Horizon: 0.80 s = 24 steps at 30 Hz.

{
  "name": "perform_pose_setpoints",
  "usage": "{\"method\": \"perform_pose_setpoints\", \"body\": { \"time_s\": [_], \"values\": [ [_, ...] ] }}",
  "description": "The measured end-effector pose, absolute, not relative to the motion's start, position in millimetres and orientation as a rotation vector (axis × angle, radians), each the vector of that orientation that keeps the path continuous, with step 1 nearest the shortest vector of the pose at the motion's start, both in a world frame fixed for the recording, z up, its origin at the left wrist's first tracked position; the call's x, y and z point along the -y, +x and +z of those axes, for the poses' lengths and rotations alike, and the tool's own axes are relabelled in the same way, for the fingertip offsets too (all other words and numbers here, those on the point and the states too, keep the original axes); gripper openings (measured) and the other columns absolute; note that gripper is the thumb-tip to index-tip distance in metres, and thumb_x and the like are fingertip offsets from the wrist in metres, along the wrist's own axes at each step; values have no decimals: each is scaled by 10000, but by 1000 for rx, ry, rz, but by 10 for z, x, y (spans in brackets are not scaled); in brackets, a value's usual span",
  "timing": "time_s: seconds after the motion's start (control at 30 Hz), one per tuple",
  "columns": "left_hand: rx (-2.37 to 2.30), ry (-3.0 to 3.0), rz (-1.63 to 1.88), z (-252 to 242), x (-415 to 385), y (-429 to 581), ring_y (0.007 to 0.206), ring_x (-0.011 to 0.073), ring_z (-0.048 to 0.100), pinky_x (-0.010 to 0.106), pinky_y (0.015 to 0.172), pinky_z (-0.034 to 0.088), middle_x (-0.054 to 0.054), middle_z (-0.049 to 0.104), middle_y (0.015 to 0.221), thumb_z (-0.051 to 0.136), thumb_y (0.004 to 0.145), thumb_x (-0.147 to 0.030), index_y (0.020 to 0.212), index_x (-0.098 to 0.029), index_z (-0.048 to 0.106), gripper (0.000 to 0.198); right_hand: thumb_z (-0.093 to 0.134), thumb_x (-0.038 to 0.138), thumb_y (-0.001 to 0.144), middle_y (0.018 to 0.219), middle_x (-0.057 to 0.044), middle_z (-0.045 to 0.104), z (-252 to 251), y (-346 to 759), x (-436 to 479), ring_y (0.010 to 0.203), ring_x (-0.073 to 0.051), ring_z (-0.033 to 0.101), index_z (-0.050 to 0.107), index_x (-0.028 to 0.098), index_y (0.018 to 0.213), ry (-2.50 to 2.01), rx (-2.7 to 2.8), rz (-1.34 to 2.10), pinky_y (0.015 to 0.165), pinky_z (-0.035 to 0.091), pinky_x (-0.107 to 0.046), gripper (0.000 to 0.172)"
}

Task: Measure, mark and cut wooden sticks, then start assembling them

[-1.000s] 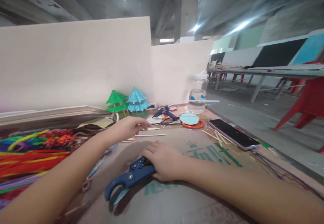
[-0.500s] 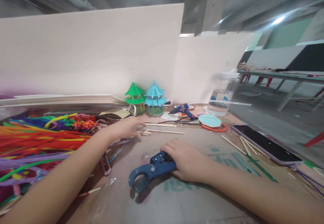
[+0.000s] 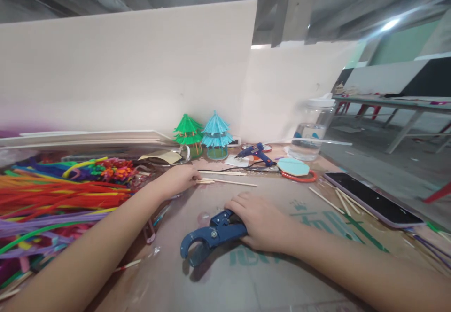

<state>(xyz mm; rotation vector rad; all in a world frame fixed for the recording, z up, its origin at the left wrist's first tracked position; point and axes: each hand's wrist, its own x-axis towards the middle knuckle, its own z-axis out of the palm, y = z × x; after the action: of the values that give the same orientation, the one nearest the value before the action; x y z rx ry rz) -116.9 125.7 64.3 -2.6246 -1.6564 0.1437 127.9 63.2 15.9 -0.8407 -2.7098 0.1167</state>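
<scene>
My right hand lies curled over the handles of a blue cutter that rests on the cardboard-covered table, its hooked jaw pointing left. My left hand reaches forward, its fingers pinched on short wooden sticks that lie on the cardboard. A longer stick lies just beyond them.
A heap of coloured pipe cleaners fills the left side. Green and blue stick pagodas stand at the back wall, beside a blue glue gun, a clear jar and an orange ring. A phone and loose sticks lie right.
The view swung left over the second. My left hand has slid slightly forward and closed its fingertips on the short sticks. My right hand stays on the blue cutter.
</scene>
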Motion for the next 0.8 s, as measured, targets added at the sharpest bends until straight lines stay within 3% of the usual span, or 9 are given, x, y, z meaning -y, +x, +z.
{"method": "perform_pose_setpoints", "body": {
  "time_s": [0.43, 0.67, 0.73, 0.8],
  "values": [
    [1547, -2565, -118, 521, -1295, -1062, 1056, 214, 607, 446, 910, 523, 88, 617, 1210, 559, 924, -333, 1141, -179, 611, 271, 649, 239, 751, 1014, -121, 653, 138, 1283, -635, 926, -253, 557, 605, 127, 1058, -811, 2711, 123, 818, 425, -357, 330],
    [1654, -2591, -62, 544, -1306, -1121, 983, 204, 637, 422, 880, 524, 80, 666, 1101, 540, 930, -363, 1082, -154, 633, 274, 648, 245, 764, 1032, -126, 654, 156, 1287, -639, 940, -256, 558, 596, 134, 1080, -797, 2701, 125, 839, 424, -370, 339],
    [1645, -2658, -26, 608, -1289, -1175, 1036, 225, 631, 378, 904, 503, 85, 671, 1147, 616, 867, -403, 1120, -172, 635, 343, 650, 243, 762, 1027, -128, 652, 157, 1290, -642, 936, -256, 556, 594, 128, 1078, -785, 2703, 122, 835, 425, -371, 340],
    [1633, -2723, 22, 667, -1262, -1222, 1090, 250, 616, 319, 903, 491, 84, 657, 1213, 766, 707, -421, 1190, -204, 618, 550, 650, 241, 762, 1025, -133, 648, 159, 1292, -644, 935, -258, 553, 592, 121, 1076, -781, 2710, 117, 829, 426, -372, 341]
  ]
}}
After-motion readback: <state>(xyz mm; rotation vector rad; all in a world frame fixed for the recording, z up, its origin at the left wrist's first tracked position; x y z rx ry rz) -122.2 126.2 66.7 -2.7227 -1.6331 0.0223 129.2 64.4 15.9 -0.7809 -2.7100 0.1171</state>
